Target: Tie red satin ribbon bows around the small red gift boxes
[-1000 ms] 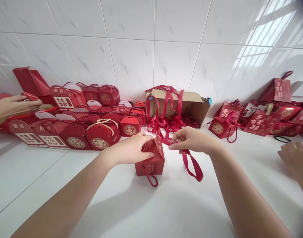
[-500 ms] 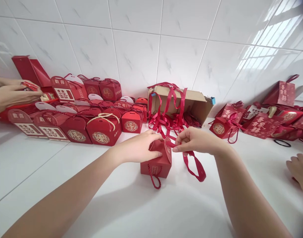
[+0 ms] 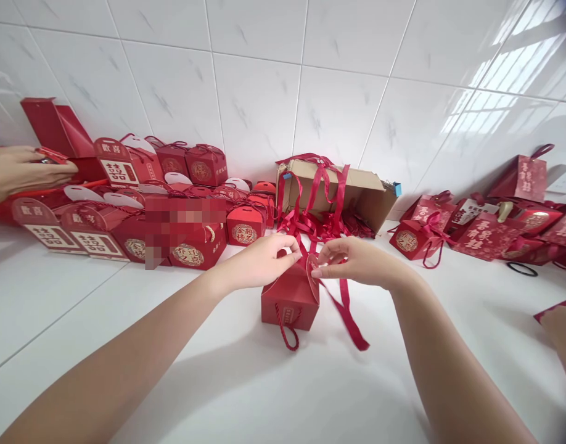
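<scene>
A small red gift box (image 3: 290, 302) stands upright on the white surface before me, its curved top flaps raised and a twisted red cord loop (image 3: 288, 338) hanging down its near side. Over its top, my left hand (image 3: 269, 258) is closed in a pinch between the flaps; what its fingertips grip is too small to make out. My right hand (image 3: 352, 262) pinches the right-hand flap, thumb on its edge. From beside that flap a red satin ribbon (image 3: 345, 314) trails down to the right, its end on the surface.
Behind the box, a cardboard carton (image 3: 375, 206) lies on its side, spilling red ribbons. Rows of red gift boxes (image 3: 139, 240) fill the left; more red boxes (image 3: 481, 234) and a black ring (image 3: 522, 269) lie right. Other people's hands (image 3: 26, 172) show at both edges. A tiled wall stands behind.
My left hand has lifted off the box's side to the flaps' tops. My right hand has shifted slightly left onto the flap, and the ribbon's loop has opened into a hanging tail.
</scene>
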A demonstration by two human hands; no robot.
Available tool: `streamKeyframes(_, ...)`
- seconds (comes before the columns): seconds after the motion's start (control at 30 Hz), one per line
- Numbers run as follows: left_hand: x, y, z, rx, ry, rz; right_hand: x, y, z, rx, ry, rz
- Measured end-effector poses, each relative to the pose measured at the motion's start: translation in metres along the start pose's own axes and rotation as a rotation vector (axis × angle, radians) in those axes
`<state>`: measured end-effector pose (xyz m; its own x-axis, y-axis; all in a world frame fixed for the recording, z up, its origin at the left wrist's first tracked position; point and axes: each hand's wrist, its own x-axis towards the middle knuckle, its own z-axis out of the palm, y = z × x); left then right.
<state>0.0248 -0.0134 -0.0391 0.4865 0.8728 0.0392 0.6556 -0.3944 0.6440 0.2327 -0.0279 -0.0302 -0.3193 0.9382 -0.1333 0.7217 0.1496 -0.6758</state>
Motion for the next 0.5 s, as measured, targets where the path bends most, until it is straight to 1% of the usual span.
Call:
streamKeyframes(0.07, -0.002, 0.003, -0.002, -0.046, 0.059, 0.033, 0.0, -0.001, 0.002, 0.014, 0.112, -0.041)
streamKeyframes(0.1, -0.004, 0.005, -0.003, -0.072, 0.09, 0.049, 0.0, -0.002, 0.003, 0.056, 0.132, -0.075)
streamKeyframes(0.13, -0.006, 0.008, -0.004, -0.097, 0.115, 0.066, 0.001, -0.004, 0.005, 0.12, 0.116, -0.119)
streamKeyframes(0.23, -0.015, 0.017, -0.009, -0.124, 0.172, 0.112, 0.003, -0.007, 0.011, 0.37, -0.029, -0.264)
streamKeyframes(0.27, -0.017, 0.02, -0.01, -0.111, 0.194, 0.119, 0.003, -0.008, 0.013, 0.442, -0.049, -0.298)
streamKeyframes(0.3, -0.02, 0.022, -0.013, -0.088, 0.216, 0.118, 0.003, -0.009, 0.013, 0.497, -0.038, -0.321)
streamKeyframes(0.37, -0.024, 0.023, -0.018, -0.017, 0.249, 0.087, 0.002, -0.009, 0.012, 0.558, 0.052, -0.343)
streamKeyframes(0.4, -0.025, 0.023, -0.02, 0.026, 0.244, 0.06, 0.001, -0.009, 0.01, 0.573, 0.109, -0.349)
streamKeyframes(0.43, -0.026, 0.021, -0.023, 0.071, 0.222, 0.027, -0.002, -0.009, 0.008, 0.581, 0.163, -0.358)
streamKeyframes(0.5, -0.027, 0.015, -0.029, 0.165, 0.126, -0.05, -0.009, -0.01, 0.002, 0.585, 0.272, -0.388)
